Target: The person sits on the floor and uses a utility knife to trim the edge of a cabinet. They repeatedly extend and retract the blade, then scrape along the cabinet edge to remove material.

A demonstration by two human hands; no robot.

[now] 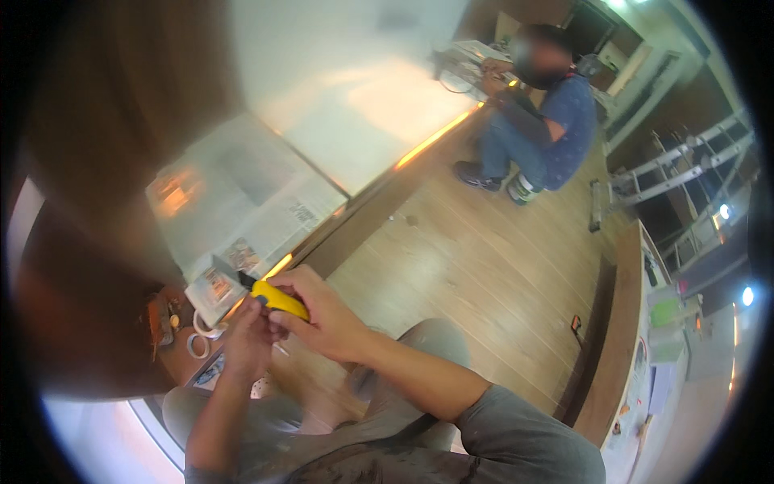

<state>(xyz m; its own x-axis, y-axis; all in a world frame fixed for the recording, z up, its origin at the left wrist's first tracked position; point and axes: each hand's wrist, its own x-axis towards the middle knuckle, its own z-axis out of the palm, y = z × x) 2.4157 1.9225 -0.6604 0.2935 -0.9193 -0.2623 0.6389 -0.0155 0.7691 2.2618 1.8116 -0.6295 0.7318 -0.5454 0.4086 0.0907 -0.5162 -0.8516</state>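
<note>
"Bearing surface?"
"Floor (451,258), pale wood planks."
"Items standing on it?"
"Bucket (522,190). Ladder (677,175), right of the bucket. Person's dark shoe (477,176), just left of the bucket."

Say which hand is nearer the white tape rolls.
Left: the left hand is just right of the tape rolls; the right hand is farther right, holding the yellow tool.

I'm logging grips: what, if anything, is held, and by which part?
The right hand holds a yellow-handled tool by its handle; whether the left hand grips it is unclear.
</note>
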